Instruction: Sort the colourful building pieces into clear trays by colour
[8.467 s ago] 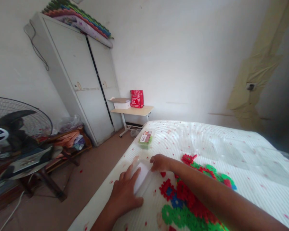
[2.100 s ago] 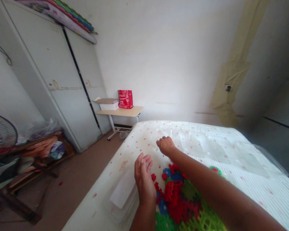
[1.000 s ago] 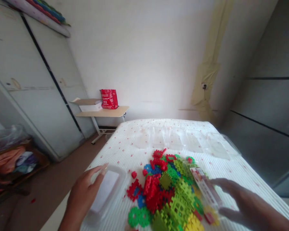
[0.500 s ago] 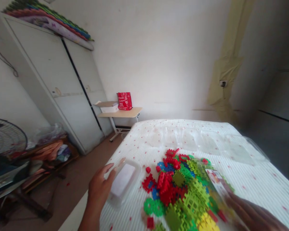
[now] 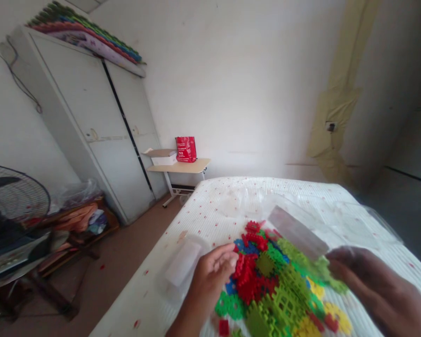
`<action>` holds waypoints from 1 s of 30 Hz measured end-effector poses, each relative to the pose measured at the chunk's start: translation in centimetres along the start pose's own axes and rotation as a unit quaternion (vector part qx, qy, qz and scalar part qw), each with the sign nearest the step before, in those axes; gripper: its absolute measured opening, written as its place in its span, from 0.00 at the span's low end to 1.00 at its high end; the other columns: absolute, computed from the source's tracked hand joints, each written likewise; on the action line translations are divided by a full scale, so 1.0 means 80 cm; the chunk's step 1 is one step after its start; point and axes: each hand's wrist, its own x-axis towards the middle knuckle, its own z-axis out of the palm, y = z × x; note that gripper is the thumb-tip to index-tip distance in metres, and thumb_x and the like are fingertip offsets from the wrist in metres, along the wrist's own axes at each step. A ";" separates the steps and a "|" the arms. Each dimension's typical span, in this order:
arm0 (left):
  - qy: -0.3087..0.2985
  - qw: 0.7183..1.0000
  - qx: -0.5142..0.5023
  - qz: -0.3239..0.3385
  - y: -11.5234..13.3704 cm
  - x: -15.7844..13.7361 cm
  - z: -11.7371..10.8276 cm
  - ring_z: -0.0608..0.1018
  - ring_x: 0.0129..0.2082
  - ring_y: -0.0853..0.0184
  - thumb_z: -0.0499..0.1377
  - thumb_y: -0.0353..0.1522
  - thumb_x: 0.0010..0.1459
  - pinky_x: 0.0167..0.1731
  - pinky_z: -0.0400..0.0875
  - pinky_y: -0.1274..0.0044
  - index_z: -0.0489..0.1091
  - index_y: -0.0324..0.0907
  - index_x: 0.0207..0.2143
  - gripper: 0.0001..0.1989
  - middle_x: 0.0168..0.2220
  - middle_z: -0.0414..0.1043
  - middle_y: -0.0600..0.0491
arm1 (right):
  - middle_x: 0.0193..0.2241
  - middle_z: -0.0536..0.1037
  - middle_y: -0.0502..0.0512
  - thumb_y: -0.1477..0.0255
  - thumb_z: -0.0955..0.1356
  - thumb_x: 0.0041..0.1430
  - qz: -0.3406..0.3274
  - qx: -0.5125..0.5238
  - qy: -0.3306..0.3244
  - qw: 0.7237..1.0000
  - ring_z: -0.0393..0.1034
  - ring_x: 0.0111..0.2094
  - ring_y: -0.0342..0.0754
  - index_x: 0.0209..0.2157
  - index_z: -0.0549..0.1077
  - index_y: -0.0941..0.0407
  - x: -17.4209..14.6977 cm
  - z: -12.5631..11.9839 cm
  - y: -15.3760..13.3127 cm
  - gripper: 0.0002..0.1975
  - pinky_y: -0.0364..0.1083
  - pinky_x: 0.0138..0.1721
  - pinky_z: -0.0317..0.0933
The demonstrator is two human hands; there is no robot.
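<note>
My right hand [image 5: 375, 276] has its fingers closed at the lower right end of a flat grey-white card [image 5: 298, 231], which looks like the back of a label on a clear plastic bag; motion blurs it. It is raised and tilted over the far right of a pile of plastic interlocking pieces [image 5: 284, 299] in red, green, blue and yellow. My left hand [image 5: 214, 271] is at the pile's left edge, fingers loosely curled and apart from the thumb, beside red pieces [image 5: 247, 276]. Left of that hand lies a clear plastic box [image 5: 182, 264] with something white inside.
Clear plastic trays [image 5: 312, 210] lie across the far part of the bed-like surface with its white dotted cover [image 5: 154, 285]. A small table [image 5: 196, 165] at the back bears a red bag [image 5: 186, 149] and a white box [image 5: 164, 159]. A fan [image 5: 17, 196] stands left.
My left hand has left the plastic box and moved right to the pile. The right hand has lifted and turned the bag, so its printed label no longer shows. The view has shifted slightly.
</note>
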 end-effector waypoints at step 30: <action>0.095 0.921 0.378 0.001 -0.037 0.085 -0.215 0.77 0.40 0.60 0.52 0.46 0.48 0.38 0.69 0.75 0.76 0.39 0.38 0.24 0.38 0.78 0.48 | 0.21 0.76 0.56 0.51 0.68 0.42 0.098 0.207 -0.197 0.953 0.70 0.22 0.49 0.25 0.77 0.54 0.002 0.037 -0.025 0.20 0.42 0.22 0.67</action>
